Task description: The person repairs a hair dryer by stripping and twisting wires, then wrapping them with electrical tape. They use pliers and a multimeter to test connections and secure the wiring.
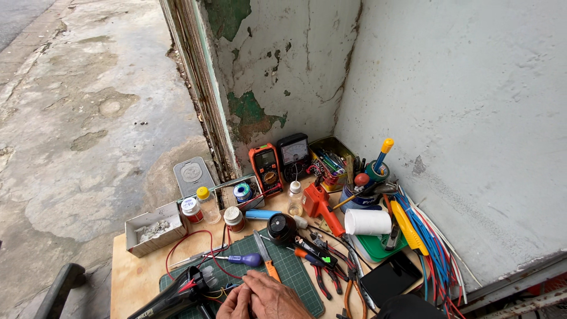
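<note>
My left hand (234, 305) and my right hand (275, 295) meet at the bottom edge, over a green cutting mat (298, 273). Their fingers are closed together where thin red and yellow wires (217, 289) end. Those wires run from a black hair dryer (171, 296) lying just left of my hands; what the fingers pinch is mostly hidden. A purple-handled screwdriver (247, 259) and an orange utility knife (269, 264) lie on the mat just beyond my hands.
The plywood table (133, 277) stands in a wall corner. On it are a black round motor (281, 228), red pliers (326, 279), an orange multimeter (265, 165), a white roll (367, 223), a black phone (390, 277), a wire bundle (438, 255), a cardboard box (152, 231) and small jars (234, 218).
</note>
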